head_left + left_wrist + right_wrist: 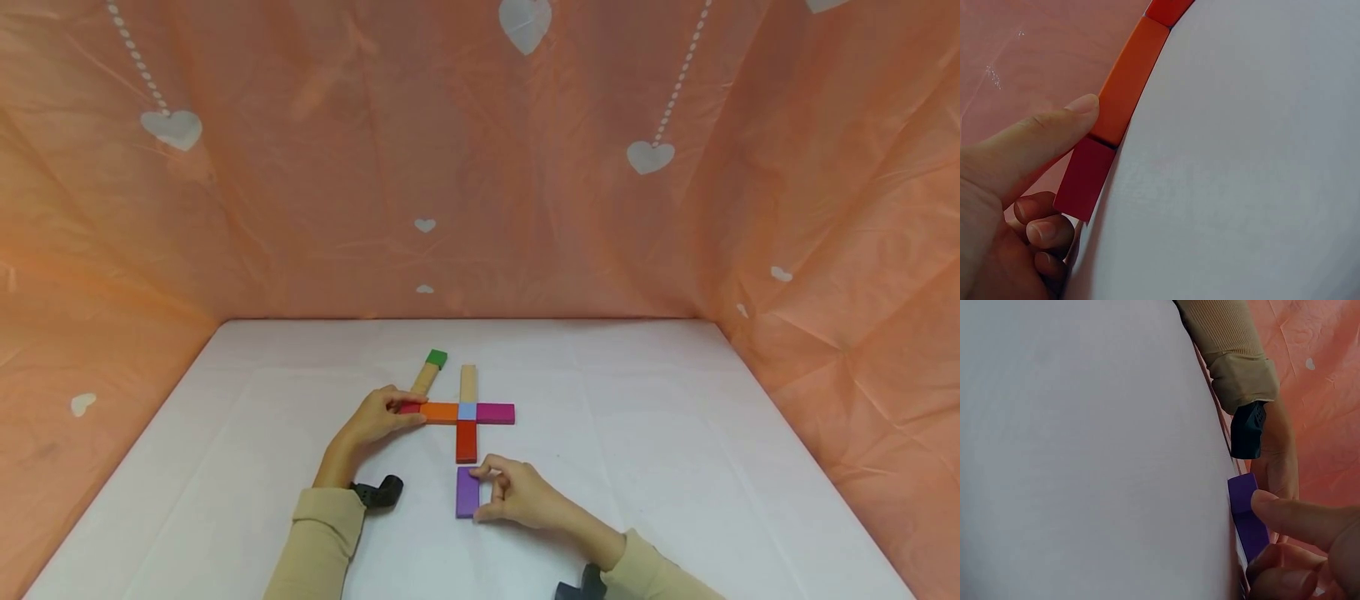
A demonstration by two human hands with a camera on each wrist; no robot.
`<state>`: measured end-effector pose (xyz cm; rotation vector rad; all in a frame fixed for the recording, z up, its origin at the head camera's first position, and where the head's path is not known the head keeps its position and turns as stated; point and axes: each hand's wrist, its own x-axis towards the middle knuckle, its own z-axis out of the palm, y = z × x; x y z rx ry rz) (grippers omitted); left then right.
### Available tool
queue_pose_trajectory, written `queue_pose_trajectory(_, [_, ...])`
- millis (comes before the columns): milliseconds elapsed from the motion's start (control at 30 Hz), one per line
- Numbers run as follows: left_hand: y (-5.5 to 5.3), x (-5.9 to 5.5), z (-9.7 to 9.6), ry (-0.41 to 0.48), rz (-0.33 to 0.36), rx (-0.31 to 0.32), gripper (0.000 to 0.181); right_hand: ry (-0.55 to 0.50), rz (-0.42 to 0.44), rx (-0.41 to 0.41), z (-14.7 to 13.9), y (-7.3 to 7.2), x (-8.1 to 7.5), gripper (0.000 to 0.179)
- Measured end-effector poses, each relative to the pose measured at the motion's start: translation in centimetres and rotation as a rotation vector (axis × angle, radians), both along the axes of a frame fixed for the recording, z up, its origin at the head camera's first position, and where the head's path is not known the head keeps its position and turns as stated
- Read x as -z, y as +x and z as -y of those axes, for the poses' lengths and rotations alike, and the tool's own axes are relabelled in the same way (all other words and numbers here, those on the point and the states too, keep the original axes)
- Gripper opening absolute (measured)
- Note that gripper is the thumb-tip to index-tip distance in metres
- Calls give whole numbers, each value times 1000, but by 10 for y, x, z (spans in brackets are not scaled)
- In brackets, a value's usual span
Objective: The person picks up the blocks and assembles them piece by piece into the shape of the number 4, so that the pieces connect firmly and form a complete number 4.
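My left hand (380, 417) holds a crimson block (1084, 178) at the left end of a row. Its thumb lies where that block meets an orange block (439, 413), and the other fingers curl by the crimson block's far side. My right hand (521, 493) grips a purple block (467, 492) lengthwise, thumb at the near end and index finger at the far end. The purple block lies just below a red block (467, 442), in line with it, a thin gap between them. A light blue square (467, 411) sits where the arms of the cross meet.
A magenta block (496, 413) forms the cross's right arm, a plain wooden block (468, 383) its top. Behind my left hand, another wooden block (425, 379) slants up to a green block (437, 358). Orange cloth (465, 267) hangs behind the white table (637, 433).
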<state>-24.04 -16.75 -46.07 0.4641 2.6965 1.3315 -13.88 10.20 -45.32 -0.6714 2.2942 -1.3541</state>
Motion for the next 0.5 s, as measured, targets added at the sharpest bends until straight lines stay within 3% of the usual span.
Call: queue_pose_trajectory(500, [-1, 2, 0, 8, 24, -3, 35, 18, -11, 10, 3, -1, 0, 41])
